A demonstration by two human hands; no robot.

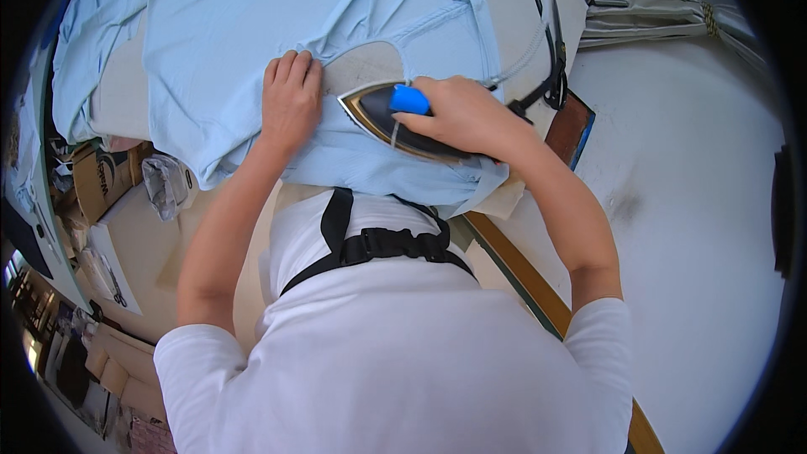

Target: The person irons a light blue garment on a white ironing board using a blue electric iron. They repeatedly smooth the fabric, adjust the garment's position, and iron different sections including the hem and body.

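Observation:
Light blue garment fabric [233, 31] lies spread over a pale padded ironing surface [359, 66], its near part hanging at the edge by my waist. My right hand [466, 115] grips a dark clothes iron [378, 115] with a blue part at its handle; the iron's tip points left and its sole rests on the fabric near a rounded opening. Left of the iron, my left hand [293, 91] lies on the fabric with its fingers close together, pressing beside the opening. Whether it pinches any cloth cannot be seen.
Black scissors [556, 75] and a cord lie at the right side of the surface, near a reddish-brown block [569, 129]. A cardboard box [101, 180] and a plastic-lined bin [167, 186] stand below left. A tied curtain [656, 9] hangs upper right, beside a white wall.

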